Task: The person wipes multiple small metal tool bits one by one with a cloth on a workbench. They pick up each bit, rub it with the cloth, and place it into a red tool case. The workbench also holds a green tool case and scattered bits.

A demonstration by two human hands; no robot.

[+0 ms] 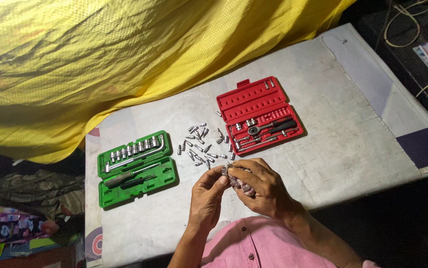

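My left hand (207,194) pinches a small silver socket (224,170) between thumb and fingers. Touching that socket, my right hand (262,186) grips a bunched patterned cloth (239,182). Both hands hover over the near edge of a white table (353,149). Just beyond them lies a scatter of several small silver bits and sockets (201,144). An open red tool case (258,115) with a ratchet and extensions sits behind the scatter, to the right. To the left sits an open green tool case (135,167) holding a row of sockets and a driver handle.
A large yellow tarp (124,59) hangs over the table's far side. A dark patch (424,147) marks the table's right edge. Cords and papers (425,34) lie on a dark surface at upper right. Cluttered fabric and packets (20,208) sit at lower left.
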